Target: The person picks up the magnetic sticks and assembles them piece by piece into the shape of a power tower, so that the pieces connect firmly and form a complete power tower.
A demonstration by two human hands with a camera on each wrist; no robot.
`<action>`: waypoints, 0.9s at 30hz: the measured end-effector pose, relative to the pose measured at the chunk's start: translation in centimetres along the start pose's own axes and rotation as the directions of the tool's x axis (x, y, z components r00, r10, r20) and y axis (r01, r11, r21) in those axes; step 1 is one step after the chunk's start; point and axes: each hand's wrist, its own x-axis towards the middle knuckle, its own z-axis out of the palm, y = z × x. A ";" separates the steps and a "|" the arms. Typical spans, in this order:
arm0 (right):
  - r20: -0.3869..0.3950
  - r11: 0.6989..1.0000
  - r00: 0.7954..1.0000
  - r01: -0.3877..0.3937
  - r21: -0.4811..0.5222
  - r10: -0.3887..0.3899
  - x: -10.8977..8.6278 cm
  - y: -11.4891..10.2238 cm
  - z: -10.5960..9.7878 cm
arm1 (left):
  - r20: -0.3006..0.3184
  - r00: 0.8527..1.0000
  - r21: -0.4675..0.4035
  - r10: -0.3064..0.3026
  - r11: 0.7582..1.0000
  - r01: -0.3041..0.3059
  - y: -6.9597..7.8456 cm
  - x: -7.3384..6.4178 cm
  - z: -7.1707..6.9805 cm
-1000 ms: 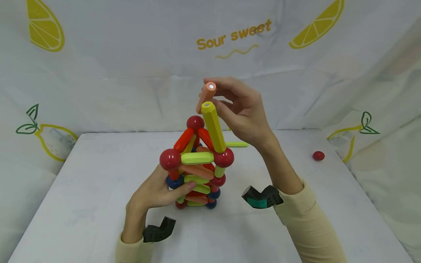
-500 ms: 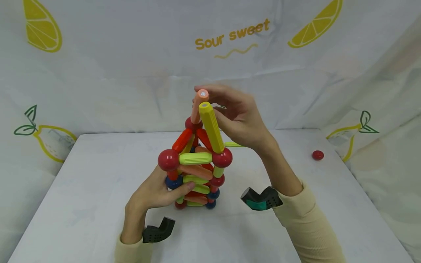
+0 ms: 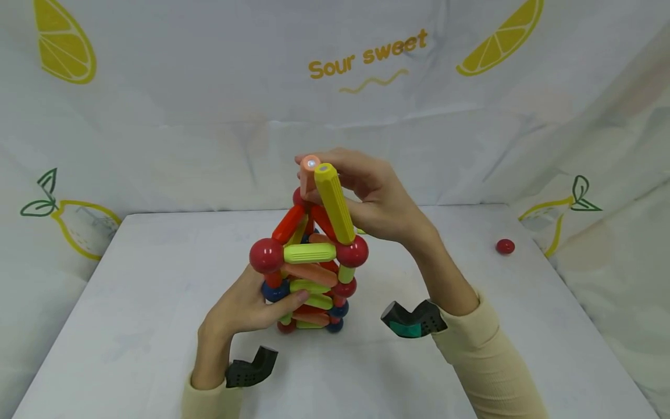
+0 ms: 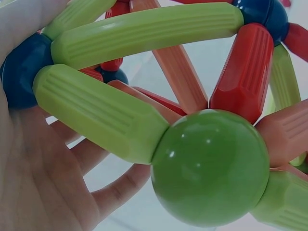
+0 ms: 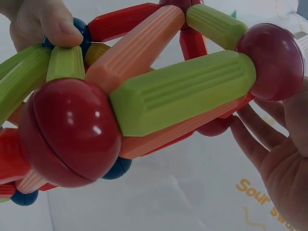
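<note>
A tall tower of magnetic sticks and balls (image 3: 310, 253) stands on the table, its top a triangle with red balls at the corners. My left hand (image 3: 243, 305) grips its left side, thumb across the front by a green stick; in the left wrist view its fingers reach behind a large green ball (image 4: 210, 167). My right hand (image 3: 379, 198) pinches a short orange stick (image 3: 307, 179) upright at the far red ball (image 3: 298, 196), which is partly hidden. A yellow stick (image 3: 334, 203) rises, tilted, from the near right red ball (image 3: 352, 251).
A loose red ball (image 3: 505, 247) lies at the right of the white table (image 3: 157, 291). The end of a green stick (image 3: 361, 231) shows behind the right hand. A white cloth with lemon prints (image 3: 209, 116) hangs behind.
My right hand has moved down and left, bringing the orange stick from above the tower to the far red ball. The left hand keeps its hold on the tower.
</note>
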 end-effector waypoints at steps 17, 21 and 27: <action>-0.282 0.854 0.883 -0.448 -0.267 0.375 -6.7 6.0 -2.4 | -0.005 1.000 -0.045 -0.026 0.999 0.025 0.4 0.5 0.5; -0.257 0.585 0.731 -0.668 -0.460 0.633 -10.3 10.5 -1.8 | 0.006 0.999 -0.051 -0.040 0.998 0.041 0.8 0.8 0.6; -0.170 0.310 0.513 -0.716 -0.625 0.841 -14.5 14.3 -0.2 | 0.119 0.993 -0.089 0.023 0.996 -0.012 0.9 0.4 0.2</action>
